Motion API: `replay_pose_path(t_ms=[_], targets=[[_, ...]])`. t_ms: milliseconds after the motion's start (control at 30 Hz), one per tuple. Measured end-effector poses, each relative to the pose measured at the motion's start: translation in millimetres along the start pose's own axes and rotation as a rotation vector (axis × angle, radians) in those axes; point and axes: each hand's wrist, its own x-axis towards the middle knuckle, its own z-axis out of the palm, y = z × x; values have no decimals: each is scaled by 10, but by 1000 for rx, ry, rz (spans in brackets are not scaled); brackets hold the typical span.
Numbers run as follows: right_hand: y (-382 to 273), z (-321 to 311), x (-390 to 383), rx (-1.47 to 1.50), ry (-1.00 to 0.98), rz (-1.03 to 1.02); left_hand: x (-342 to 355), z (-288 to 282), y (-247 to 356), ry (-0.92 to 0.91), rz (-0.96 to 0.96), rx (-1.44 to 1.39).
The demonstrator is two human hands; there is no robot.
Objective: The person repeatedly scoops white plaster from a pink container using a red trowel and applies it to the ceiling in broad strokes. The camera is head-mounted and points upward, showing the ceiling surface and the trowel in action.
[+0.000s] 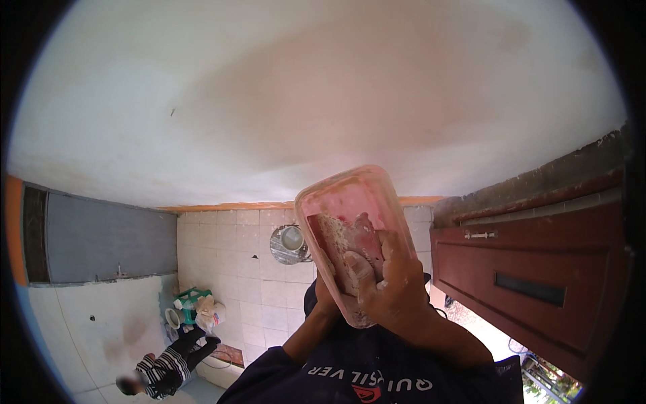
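In front of my chest is a pink plastic tub [369, 192], shallow with rounded corners and smeared with pale paste. My left hand [326, 294] supports it from the left and below; most of its fingers are hidden behind the tub. Inside the tub my right hand [385, 283] grips a flat reddish spreader [363, 237], thumb on its face. Pale, wet-looking paste coats part of the spreader, and some whitens my thumb. The spreader's lower end is hidden by the hand.
A whitish wall [323, 94] with a darker patch rises ahead. On the tiled floor [232, 249] stands a round stool [277, 250] bearing a bowl [292, 238]. A red-brown door [538, 249] is at right, a grey door [108, 236] at left. Lower left, a person [171, 363] is near a green stool [188, 297].
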Motion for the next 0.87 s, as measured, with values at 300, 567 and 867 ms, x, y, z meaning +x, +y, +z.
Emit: replay_pose_path(t_ms=[300, 567, 867], targets=[[16, -150, 19, 159, -118, 127, 44, -66, -47, -50, 57, -17], [24, -374, 81, 282, -150, 267, 16, 243, 140, 61, -134, -1], [83, -667, 118, 569, -143, 429, 58, 160, -61, -339, -102, -688]])
